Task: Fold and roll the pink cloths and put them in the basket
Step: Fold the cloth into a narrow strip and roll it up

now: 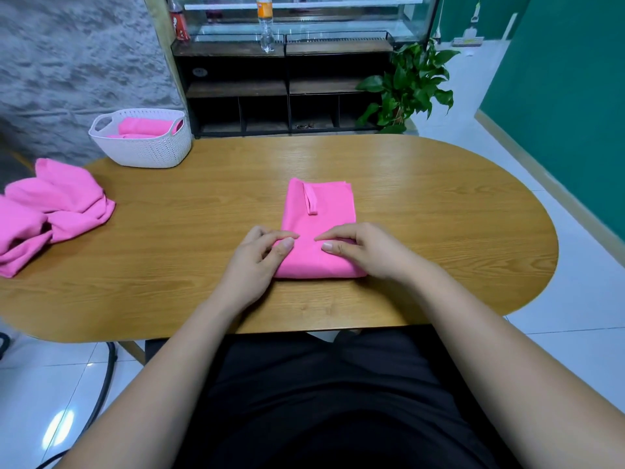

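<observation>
Entry, as I log it from my remote station:

1. Folded cloth [318,228]: pink, reduced to a narrow strip that lies lengthwise at the middle of the table [439,214], its short end toward the person. A small hanging loop [310,201] rests on top near the far end. The near end is doubled into a thick lip. I judge this to be the first turn of the roll, started from the near end so the loop finishes outside.

2. Left hand [260,262]: at the near left corner of the strip. The thumb lies on top and the fingers curl round the lip, pinching it, likely to hold the turn tight.

3. Right hand [362,252]: mirrors it at the near right corner, also curled over and pinching the lip. I take the two grips at opposite edges as a way to keep the roll square.

4. Basket [142,150]: white, at the table's far left, well apart from both hands. It holds rolled cloths [142,126] lying side by side, so it is positioned to receive the next one.

5. Loose pile [50,211]: crumpled pink cloths at the left end of the table, near the basket. I count these as stock not yet folded.
</observation>
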Demonstrator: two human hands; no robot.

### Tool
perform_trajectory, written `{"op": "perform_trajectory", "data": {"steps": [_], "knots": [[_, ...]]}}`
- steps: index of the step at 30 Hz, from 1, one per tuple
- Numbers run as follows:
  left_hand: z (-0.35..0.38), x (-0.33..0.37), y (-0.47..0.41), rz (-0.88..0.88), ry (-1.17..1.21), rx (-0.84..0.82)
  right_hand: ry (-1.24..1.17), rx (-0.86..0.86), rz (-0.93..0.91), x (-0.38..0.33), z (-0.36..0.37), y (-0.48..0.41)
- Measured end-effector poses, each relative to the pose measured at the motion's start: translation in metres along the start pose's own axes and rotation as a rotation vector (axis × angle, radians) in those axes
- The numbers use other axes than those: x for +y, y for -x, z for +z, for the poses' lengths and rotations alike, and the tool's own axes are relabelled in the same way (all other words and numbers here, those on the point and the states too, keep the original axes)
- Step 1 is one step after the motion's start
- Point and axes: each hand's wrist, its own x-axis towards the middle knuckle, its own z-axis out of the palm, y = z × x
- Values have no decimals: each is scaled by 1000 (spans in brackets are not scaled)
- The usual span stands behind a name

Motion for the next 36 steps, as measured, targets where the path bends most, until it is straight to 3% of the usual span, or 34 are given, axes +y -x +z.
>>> {"op": "perform_trajectory", "data": {"steps": [6, 12, 21, 29, 33, 36], "knots": [[-3, -1, 3, 129, -79, -39, 4, 109, 62, -2, -1, -8], [-4, -3, 2, 89, -72, -75, 425, 411, -225, -18, 21, 10], [-5, 2, -2, -46, -115, -58, 470, 190, -149, -21, 26, 20], [-1, -1, 5, 158, -312, 27, 294, -7, -102, -25, 8, 5], [5, 0, 6, 115, -344, 25, 244, -99, -19, -35, 0, -2], [4, -2, 0, 79, -305, 42, 291, -46, -6, -39, 6, -3]]}}
